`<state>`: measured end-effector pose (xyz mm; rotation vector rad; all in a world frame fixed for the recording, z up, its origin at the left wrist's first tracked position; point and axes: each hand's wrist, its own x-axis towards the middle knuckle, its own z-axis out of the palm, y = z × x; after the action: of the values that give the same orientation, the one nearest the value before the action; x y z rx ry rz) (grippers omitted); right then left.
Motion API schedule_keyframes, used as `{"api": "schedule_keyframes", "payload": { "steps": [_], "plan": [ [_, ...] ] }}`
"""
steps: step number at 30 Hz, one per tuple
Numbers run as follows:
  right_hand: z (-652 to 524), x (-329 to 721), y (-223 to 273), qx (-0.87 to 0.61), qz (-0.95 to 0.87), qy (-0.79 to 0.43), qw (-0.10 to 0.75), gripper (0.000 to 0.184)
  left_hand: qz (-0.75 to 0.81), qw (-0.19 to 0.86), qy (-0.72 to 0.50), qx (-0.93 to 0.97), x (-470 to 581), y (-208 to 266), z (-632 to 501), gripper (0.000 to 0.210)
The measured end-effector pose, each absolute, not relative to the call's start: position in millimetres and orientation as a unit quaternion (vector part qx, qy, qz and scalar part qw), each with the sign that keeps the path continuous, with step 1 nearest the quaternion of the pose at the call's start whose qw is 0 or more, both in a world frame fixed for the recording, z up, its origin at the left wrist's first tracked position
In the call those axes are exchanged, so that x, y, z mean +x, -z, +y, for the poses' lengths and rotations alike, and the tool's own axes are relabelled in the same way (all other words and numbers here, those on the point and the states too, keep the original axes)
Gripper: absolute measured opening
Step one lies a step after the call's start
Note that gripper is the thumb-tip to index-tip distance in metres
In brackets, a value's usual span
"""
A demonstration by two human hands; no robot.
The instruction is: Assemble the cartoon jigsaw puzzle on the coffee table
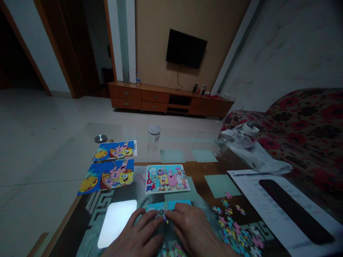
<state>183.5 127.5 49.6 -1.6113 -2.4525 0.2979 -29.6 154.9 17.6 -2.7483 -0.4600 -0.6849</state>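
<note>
A partly assembled jigsaw puzzle (171,204) with a light blue top strip lies on the glass table before me. My left hand (140,232) rests over its left side, fingers spread and fingertips on the surface. From the right, my right hand (194,226) reaches in with its fingers drawn together, its fingertips at a small jigsaw piece (166,218) near the middle of the puzzle. Both hands cover much of the puzzle. Loose jigsaw pieces (237,230) are heaped to the right. Just beyond the puzzle lies a cartoon picture card (167,179).
At the left are two blue cartoon pictures (112,175) and a glowing white rectangle (118,223). A clear jar (153,139) stands farther back, near a metal lid (100,138). Papers (249,182) with a black long object (294,210) and a plastic bag (257,153) lie right.
</note>
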Motion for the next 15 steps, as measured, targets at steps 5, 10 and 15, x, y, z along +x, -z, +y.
{"api": "schedule_keyframes", "payload": {
  "steps": [5,10,15],
  "plan": [
    [128,191,-62,-0.555,-0.806,-0.136,0.154,0.018,-0.147,0.182,0.218,-0.947,-30,-13,156,0.016],
    [122,209,-81,-0.543,-0.779,-0.141,0.281,0.022,-0.152,0.189,0.240,-0.940,-33,-30,159,0.024],
    [106,257,-114,-0.612,-0.686,-0.067,0.388,0.019,-0.183,0.165,0.311,-0.918,-44,-15,170,0.021]
  ]
}}
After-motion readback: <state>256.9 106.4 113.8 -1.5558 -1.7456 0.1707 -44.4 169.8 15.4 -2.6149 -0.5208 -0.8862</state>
